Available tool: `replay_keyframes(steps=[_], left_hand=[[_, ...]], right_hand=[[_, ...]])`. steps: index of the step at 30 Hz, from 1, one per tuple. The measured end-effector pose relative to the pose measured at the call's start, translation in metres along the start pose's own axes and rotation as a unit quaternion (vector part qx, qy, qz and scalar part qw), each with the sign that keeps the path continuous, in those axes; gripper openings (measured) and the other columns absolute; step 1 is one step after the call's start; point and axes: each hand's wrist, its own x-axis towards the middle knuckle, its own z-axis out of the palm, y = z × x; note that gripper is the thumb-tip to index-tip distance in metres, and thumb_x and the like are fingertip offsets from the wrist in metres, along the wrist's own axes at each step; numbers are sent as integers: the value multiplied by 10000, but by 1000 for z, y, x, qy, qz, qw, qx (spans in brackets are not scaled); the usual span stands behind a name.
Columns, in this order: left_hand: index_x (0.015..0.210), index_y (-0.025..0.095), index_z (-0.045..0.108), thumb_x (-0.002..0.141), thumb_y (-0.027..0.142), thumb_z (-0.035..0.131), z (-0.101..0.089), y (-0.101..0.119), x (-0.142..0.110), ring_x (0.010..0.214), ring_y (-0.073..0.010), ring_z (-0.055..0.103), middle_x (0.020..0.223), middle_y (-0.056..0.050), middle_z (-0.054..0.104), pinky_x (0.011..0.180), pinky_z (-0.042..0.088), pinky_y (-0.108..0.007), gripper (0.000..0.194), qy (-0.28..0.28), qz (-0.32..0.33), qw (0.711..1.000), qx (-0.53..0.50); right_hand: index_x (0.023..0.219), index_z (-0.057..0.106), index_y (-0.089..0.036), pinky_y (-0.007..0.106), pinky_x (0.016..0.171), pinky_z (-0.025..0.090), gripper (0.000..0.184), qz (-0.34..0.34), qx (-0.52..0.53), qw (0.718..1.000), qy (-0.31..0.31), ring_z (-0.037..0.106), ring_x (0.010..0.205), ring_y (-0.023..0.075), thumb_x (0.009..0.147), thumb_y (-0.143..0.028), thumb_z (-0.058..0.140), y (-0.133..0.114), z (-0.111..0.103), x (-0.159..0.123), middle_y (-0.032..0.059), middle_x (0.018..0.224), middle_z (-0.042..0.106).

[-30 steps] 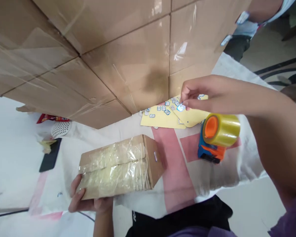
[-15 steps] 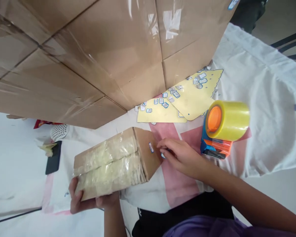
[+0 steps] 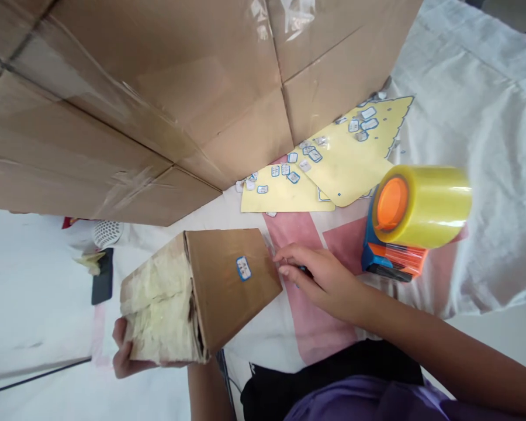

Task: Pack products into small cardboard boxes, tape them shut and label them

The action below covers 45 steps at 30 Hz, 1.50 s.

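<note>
A small cardboard box (image 3: 228,310) is tilted in my left hand (image 3: 125,354), whose fingers wrap round its lower left end. Pale tape with a worn, peeled look covers one face of the box. A small blue-edged label (image 3: 244,268) sits on the plain brown face turned to the right. My right hand (image 3: 318,283) is beside the box's right edge, its thumb and index finger close together. Something small and dark shows under that hand, but I cannot make out what the fingers hold.
Large taped cardboard boxes (image 3: 232,76) stand behind. Yellow sheets (image 3: 284,202) with several small blue-edged labels lie at their foot. A tape dispenser with a yellow roll (image 3: 438,204) rests at right. A dark phone-like object (image 3: 102,286) and white perforated thing (image 3: 107,234) are at left.
The box has turned in my left hand, so its labelled brown face shows more and its taped face less. My right hand stays close to the box's right edge.
</note>
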Motion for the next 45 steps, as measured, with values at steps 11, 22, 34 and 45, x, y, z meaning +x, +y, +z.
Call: replay_keyframes(steps=[11, 22, 34, 45], left_hand=[[1121, 342, 285, 880, 538, 207, 64, 38, 8, 1300, -381, 458, 1362, -77, 487, 1067, 360, -685, 321, 341, 133, 930, -35], [1164, 378, 225, 804, 698, 309, 36, -19, 4, 1371, -430, 381, 1474, -64, 390, 1120, 330, -685, 490, 165, 180, 970, -6], [1278, 388, 418, 878, 584, 283, 70, 30, 21, 1242, -367, 485, 1355, -50, 558, 1050, 359, -655, 466, 361, 177, 914, -53], [1290, 357, 267, 885, 614, 250, 61, -1, 11, 1325, -408, 425, 1397, -99, 444, 1077, 341, -690, 480, 318, 177, 931, -22]], right_hand=[[1378, 542, -232, 289, 712, 502, 404, 81, 108, 990, -32, 633, 726, 157, 974, -233, 567, 2, 3, 8, -30, 789, 643], [937, 523, -229, 249, 612, 377, 82, 111, 210, 968, -80, 485, 619, 116, 933, -247, 604, 3, 4, 17, -84, 648, 480], [944, 434, -242, 222, 560, 343, 144, 119, 193, 974, -15, 440, 589, 99, 943, -224, 577, 2, 8, 14, -92, 664, 484], [1010, 508, -238, 247, 620, 427, 48, 98, 163, 981, -27, 533, 662, 123, 974, -239, 540, 0, 9, 16, -65, 702, 513]])
